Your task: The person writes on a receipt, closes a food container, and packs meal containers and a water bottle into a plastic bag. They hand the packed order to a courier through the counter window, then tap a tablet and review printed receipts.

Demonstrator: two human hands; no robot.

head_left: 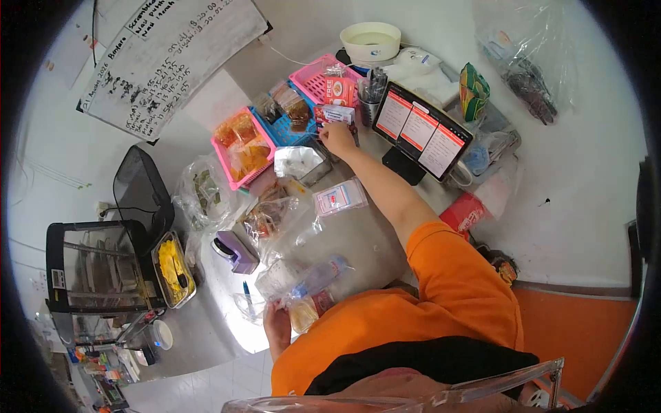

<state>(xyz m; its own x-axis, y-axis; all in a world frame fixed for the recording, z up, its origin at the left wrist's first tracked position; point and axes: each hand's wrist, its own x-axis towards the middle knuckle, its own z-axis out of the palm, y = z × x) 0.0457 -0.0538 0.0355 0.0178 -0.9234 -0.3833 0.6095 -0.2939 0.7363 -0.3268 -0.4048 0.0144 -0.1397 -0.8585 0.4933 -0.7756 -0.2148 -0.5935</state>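
Observation:
My right hand reaches across the counter to the printed packets by the blue basket. Its fingers are bent together, and whatever they grip is too small to make out. Low in the view, close to my body, my left hand is curled at the edge of a clear plastic bag. Beside it lie a wrapped pale yellow food pack and a clear bottle with a blue cap. A foil-coloured pack sits just left of my right forearm.
A tablet on a stand is right of my arm. Pink basket holds orange packets. A purple tape dispenser, a pink-and-white pack and a tray of yellow items lie around. A glass-fronted warmer stands left.

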